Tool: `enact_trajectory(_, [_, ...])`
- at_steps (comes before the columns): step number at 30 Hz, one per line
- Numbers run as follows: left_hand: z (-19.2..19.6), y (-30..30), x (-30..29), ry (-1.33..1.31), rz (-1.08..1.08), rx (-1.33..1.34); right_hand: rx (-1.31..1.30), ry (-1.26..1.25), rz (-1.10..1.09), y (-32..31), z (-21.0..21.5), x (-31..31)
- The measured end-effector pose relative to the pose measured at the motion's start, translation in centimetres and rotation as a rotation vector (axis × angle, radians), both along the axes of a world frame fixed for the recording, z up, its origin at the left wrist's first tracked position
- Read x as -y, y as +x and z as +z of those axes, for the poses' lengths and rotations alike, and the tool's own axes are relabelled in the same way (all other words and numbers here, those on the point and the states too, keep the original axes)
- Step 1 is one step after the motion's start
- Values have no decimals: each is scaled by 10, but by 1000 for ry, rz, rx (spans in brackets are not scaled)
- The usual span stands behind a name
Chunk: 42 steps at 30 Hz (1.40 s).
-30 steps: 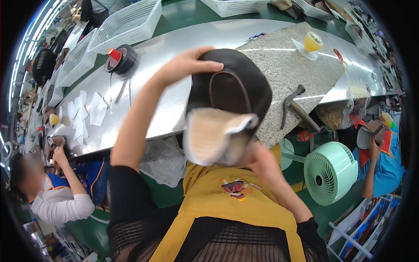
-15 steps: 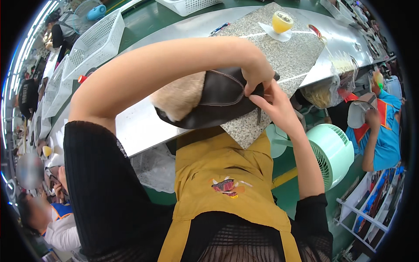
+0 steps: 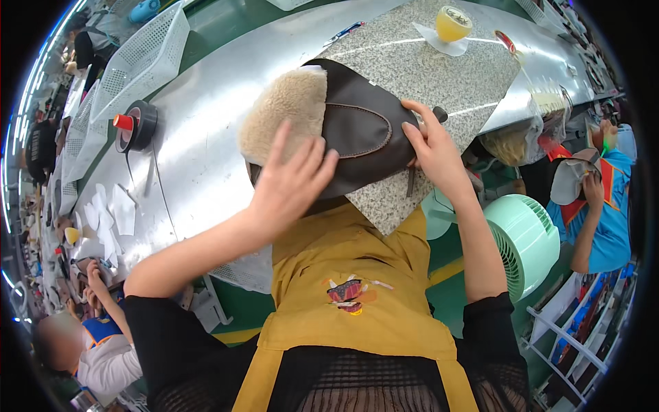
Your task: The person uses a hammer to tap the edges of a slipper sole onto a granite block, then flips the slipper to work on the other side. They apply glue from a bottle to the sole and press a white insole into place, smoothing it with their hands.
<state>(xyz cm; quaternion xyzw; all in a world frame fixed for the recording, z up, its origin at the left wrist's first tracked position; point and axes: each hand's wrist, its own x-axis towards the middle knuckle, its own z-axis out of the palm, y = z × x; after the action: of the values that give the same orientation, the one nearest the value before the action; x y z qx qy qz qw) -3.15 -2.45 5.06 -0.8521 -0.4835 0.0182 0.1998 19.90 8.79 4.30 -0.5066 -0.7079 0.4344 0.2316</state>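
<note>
In front of me lies a dark brown leather piece [image 3: 353, 127] with a curved stitched seam and a tan fleece panel [image 3: 288, 99] at its left end. My left hand [image 3: 283, 189] rests open over the fleece and the leather beside it, fingers spread and slightly blurred. At the right end, my right hand [image 3: 439, 154] grips the leather's edge, thumb and forefinger on top; some fingers are hidden below. The piece sits partly on a speckled stone slab [image 3: 391, 65]. A dark knob-like tip [image 3: 440, 114] shows just past my right hand; its kind is unclear.
A black tape-like roll with a red top [image 3: 139, 127] stands left on the metal table [image 3: 199, 103], near white scraps [image 3: 103, 220]. A yellow cup-shaped thing [image 3: 453, 24] stands on the slab. A green fan [image 3: 525, 240] is at right. Co-workers sit on both sides.
My left hand has left the leather's right end and swung back left onto the fleece. The arm no longer crosses over the piece. My right hand stays at the right edge.
</note>
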Motion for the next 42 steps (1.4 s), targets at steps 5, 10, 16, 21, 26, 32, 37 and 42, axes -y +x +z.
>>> enact_trajectory(5, [-2,-38,-43,115,-124,-202,-89,-91,-8,1,-3,35])
enact_trajectory(10, [24,-48,-108,270,-293,-227,-328,-257,-75,-28,-15,88])
enact_trajectory(16, [5,-32,-82,74,-293,-2,57,-23,129,-9,-1,90])
enact_trajectory(21, [-10,-18,-32,-140,-190,563,43,494,198,-5,3,60])
enact_trajectory(26, [-32,2,-29,-64,-130,733,133,785,388,-20,-10,30])
enact_trajectory(32, [-43,7,-33,-42,-138,729,221,725,418,-10,-12,22])
enact_trajectory(37, [-51,1,-24,9,-110,817,465,737,241,38,12,15])
enact_trajectory(42, [-47,8,-26,14,-70,853,473,512,162,61,-15,17])
